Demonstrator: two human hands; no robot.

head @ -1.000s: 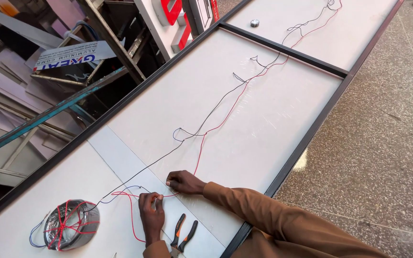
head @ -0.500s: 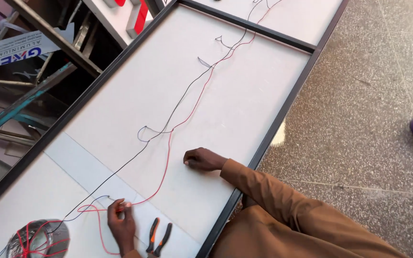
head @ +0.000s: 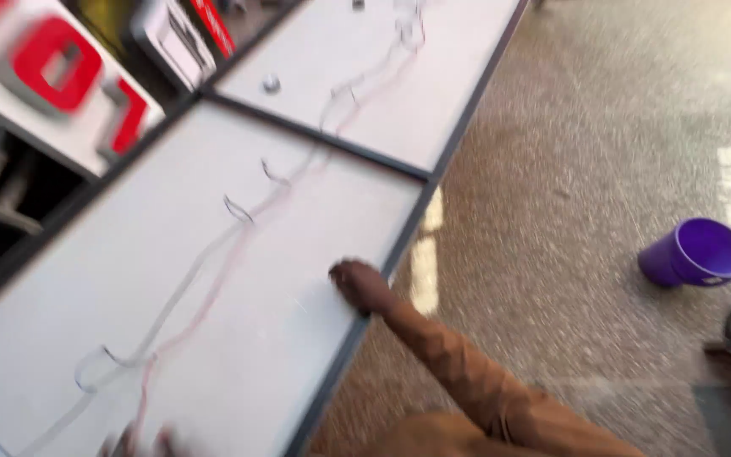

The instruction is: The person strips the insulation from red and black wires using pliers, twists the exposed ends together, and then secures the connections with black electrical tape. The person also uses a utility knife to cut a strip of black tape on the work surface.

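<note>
Wires point(head: 213, 279), red and grey, trail loose across the white desk point(head: 315, 211) well left of the right hand point(head: 361, 286), whose fingers rest flat and empty at the edge, while the blurred left hand point(head: 141, 442) perhaps pinches them, so a tug could drag them askew.

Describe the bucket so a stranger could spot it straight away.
Look away from the long white panel to the speckled stone floor on the right. Near the right edge sits a purple bucket, tipped on its side with its mouth showing. Nothing else there is purple.
</note>
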